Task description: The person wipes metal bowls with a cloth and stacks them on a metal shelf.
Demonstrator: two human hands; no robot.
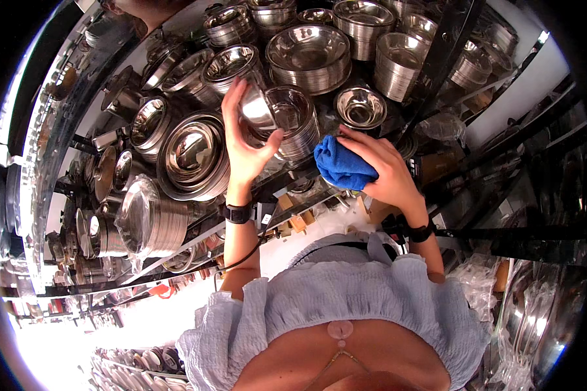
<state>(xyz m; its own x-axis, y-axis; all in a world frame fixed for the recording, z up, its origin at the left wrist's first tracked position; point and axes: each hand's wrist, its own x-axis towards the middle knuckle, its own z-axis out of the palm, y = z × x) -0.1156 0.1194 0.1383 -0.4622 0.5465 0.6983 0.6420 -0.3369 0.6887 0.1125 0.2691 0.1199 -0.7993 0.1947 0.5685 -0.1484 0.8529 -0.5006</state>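
Observation:
My left hand (247, 146) holds a shiny steel bowl (258, 110) tilted on its side, thumb at one edge and fingers at the other. Just beside that bowl stands a stack of steel bowls (296, 127) on the shelf. A crumpled blue cloth (345, 163) is gripped in my right hand (384, 168), in front of the shelf edge. Past the right fingertips sits a small steel bowl (360, 107). Behind, a stack of wide steel basins (309, 61) stands upright.
More stacked bowls (193, 156) and a plastic-wrapped stack (151, 220) stand to the left. A dark metal shelf post (438, 63) rises at the right. Small cardboard boxes (297, 220) lie on a lower level. Part of another person (146, 12) shows at the top left.

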